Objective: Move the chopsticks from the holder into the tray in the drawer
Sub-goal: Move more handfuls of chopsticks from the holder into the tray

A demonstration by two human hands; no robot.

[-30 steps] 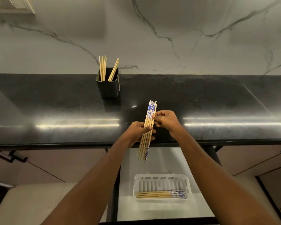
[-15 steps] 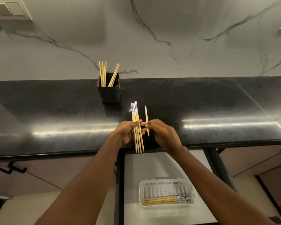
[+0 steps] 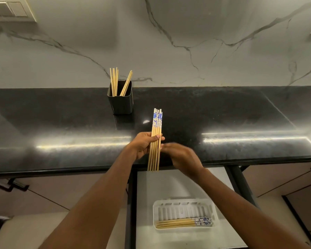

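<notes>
above the counter [image 3: 61, 123] edge, the left hand [image 3: 142, 147] grips the chopsticks [image 3: 157, 128] mid-length; light, stiff, smooth sticks likely slide apart. right hand [image 3: 182, 157] blurred, grip unclear.

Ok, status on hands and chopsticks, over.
Left hand grips bundle of blue-topped bamboo chopsticks; right hand blurred beside it. More stand in black square holder, some lie in white slotted tray. Nothing in way.
</notes>
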